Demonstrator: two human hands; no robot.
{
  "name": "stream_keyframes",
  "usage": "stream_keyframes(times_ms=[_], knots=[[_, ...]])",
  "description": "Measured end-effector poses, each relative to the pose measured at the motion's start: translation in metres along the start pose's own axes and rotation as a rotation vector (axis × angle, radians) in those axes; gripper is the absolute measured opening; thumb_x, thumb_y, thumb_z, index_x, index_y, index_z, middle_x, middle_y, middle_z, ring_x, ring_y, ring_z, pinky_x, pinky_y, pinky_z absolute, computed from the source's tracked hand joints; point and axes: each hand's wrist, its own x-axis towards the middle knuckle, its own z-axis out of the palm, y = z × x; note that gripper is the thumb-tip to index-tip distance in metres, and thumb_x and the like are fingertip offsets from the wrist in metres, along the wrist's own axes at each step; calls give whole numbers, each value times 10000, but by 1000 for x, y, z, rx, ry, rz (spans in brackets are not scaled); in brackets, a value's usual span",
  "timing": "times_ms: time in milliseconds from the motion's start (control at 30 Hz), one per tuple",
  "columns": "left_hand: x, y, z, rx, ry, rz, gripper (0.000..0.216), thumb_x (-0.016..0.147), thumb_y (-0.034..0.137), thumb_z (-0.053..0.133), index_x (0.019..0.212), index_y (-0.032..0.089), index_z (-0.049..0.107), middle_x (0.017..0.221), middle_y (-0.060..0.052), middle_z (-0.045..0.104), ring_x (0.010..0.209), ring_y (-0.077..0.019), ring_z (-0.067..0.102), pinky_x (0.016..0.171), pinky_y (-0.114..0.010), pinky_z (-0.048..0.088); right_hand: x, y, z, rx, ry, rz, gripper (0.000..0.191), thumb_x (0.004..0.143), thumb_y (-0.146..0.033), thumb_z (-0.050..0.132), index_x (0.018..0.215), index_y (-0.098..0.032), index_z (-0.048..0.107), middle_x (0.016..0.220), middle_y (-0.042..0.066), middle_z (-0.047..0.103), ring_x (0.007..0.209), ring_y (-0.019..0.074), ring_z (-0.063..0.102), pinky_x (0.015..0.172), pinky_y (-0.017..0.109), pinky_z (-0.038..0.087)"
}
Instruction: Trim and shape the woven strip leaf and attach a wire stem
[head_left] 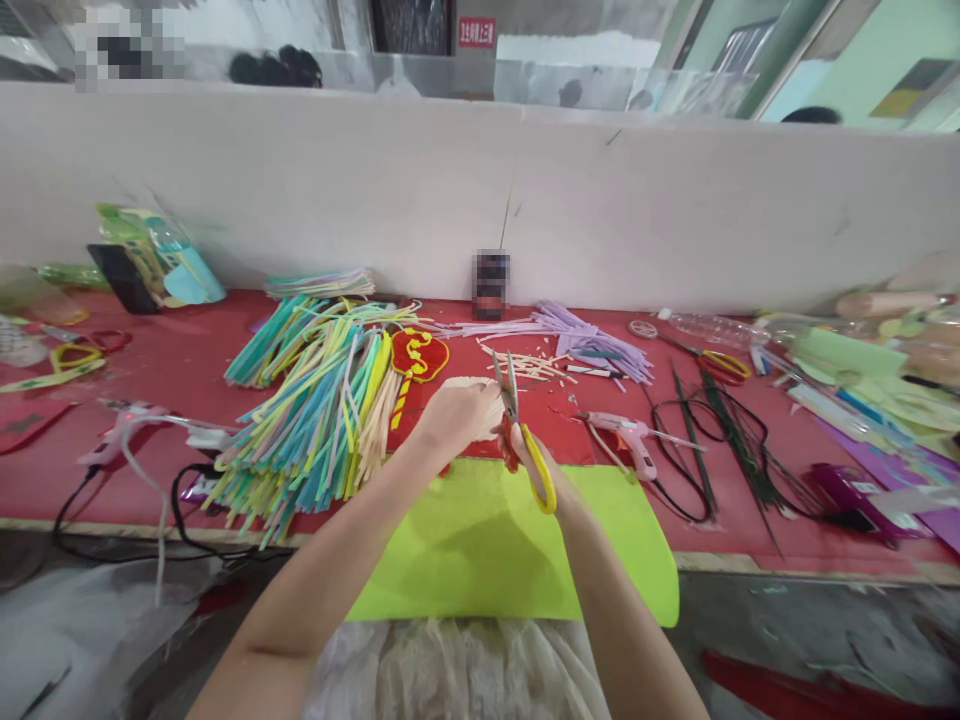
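Note:
My left hand [459,412] is closed on a pale cream piece [489,410], partly covered by the fingers, so its kind does not show. Scissors [537,468] with a yellow and red handle are in my right hand [531,450], fingers wrapped round the grips. Their blades point away from me, slightly parted, close against the right side of the cream piece. Beyond lie short pale cut lengths [525,362]. Left of my hands is a red fan-shaped piece [420,356] with yellow edging and a yellow striped handle. A bright yellow-green sheet [495,540] spreads beneath my forearms.
A large pile of pastel pipe cleaners [307,410] lies at left, purple ones [592,340] behind at right. Pink glue guns with cords lie on the left [124,435] and right [626,435]. Other scissors [724,365] and a plastic bottle [716,328] are farther right. A white partition [337,190] stands behind.

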Motion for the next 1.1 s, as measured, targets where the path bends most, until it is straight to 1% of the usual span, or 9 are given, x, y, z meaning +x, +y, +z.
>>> stream_keyframes(times_ms=[133, 267, 400, 500, 633, 833, 933, 1033, 1100], knots=[[-6, 3, 4, 40, -51, -10, 300, 891, 178, 330, 1114, 182, 531, 938, -86, 683, 835, -227, 657, 680, -305, 464, -11, -3, 5, 27, -48, 19, 555, 765, -737, 351, 762, -197, 479, 507, -49, 407, 445, 98, 372, 474, 249, 335], [-8, 2, 9, 70, -66, -3, 317, 889, 165, 315, 1121, 181, 531, 890, -91, 693, 809, -234, 663, 638, -301, 459, -16, -1, 9, 7, -16, 29, 524, 771, -724, 366, 670, -211, 409, 490, -51, 387, 427, 92, 372, 449, 239, 336], [-6, -1, 12, 76, -44, 5, 316, 888, 179, 322, 1123, 188, 533, 882, -85, 692, 799, -234, 659, 624, -299, 454, -16, -3, 12, 20, 5, 101, 516, 752, -721, 401, 662, -214, 389, 490, -63, 365, 403, 82, 359, 413, 230, 330], [-5, -4, 13, 66, -19, 13, 294, 886, 198, 339, 1088, 195, 553, 888, -76, 688, 802, -232, 652, 642, -304, 451, -16, -5, 15, 33, 32, 127, 499, 743, -700, 445, 654, -215, 368, 479, -78, 336, 391, 74, 341, 399, 222, 326], [-5, -6, 13, 38, -4, 25, 269, 880, 198, 358, 1036, 187, 577, 898, -76, 681, 832, -226, 642, 705, -311, 446, -17, -1, 16, 19, 44, 129, 476, 750, -670, 468, 654, -215, 366, 466, -85, 332, 373, 71, 335, 382, 220, 322], [-6, -9, 12, 40, -11, 21, 284, 880, 186, 358, 1063, 193, 575, 875, -79, 682, 862, -228, 641, 710, -300, 440, -15, 3, 15, -5, 38, 113, 450, 765, -637, 474, 649, -218, 360, 447, -88, 336, 357, 74, 333, 374, 221, 316], [-6, -9, 13, 46, -15, 24, 285, 894, 206, 341, 1073, 199, 562, 877, -79, 683, 845, -230, 647, 678, -299, 442, -16, 0, 14, -2, 28, 118, 449, 769, -633, 471, 639, -218, 359, 453, -85, 335, 361, 76, 338, 380, 224, 319], [-7, -6, 16, 36, 11, 1, 303, 922, 300, 306, 1102, 198, 528, 867, -78, 686, 784, -237, 656, 616, -302, 437, -17, -3, 14, 21, 19, 123, 457, 767, -649, 456, 639, -220, 367, 469, -78, 341, 369, 81, 344, 383, 229, 318], [-8, -5, 16, 31, 29, -25, 313, 926, 321, 302, 1136, 196, 498, 847, -75, 686, 751, -234, 659, 592, -297, 431, -18, -3, 14, 19, 22, 125, 466, 757, -670, 449, 649, -221, 382, 469, -76, 348, 372, 86, 343, 387, 236, 320]])
